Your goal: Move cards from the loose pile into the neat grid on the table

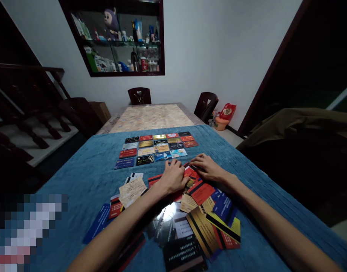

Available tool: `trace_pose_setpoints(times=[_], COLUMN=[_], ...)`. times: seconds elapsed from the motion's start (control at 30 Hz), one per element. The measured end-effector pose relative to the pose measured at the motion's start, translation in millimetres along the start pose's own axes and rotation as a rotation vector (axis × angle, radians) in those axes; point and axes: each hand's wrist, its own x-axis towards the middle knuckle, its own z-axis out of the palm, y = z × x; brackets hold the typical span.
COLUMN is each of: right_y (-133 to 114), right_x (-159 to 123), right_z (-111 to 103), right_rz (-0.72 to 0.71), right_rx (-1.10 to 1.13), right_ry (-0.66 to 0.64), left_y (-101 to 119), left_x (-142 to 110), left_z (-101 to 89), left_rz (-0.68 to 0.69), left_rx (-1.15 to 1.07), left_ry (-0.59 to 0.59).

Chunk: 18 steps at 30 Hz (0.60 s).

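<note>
A loose heap of plastic cards lies on the blue cloth in front of me, in red, gold, black and blue. Both hands rest on its far edge. My left hand lies with fingers bent over a red card. My right hand touches the same red card from the right, fingers curled down on it. Beyond the hands, several cards lie face up in neat rows.
Past the blue cloth runs a patterned table top with two dark chairs at its far end. A wall cabinet holds bottles and a plush toy. A staircase is at left; a draped brown cloth is at right.
</note>
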Motion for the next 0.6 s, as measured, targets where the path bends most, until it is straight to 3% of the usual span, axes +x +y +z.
trace_pose_setpoints(times=[0.3, 0.6], right_y=[-4.5, -5.5], right_x=[-6.5, -7.5], right_z=[-0.8, -1.8], right_rz=[-0.062, -0.068], right_rx=[0.101, 0.107], right_ry=[0.063, 0.047], left_y=[-1.4, -0.1], left_x=[0.2, 0.0], left_z=[-2.0, -1.7], left_rz=[0.019, 0.012], left_rx=[0.054, 0.042], left_ry=[-0.019, -0.025])
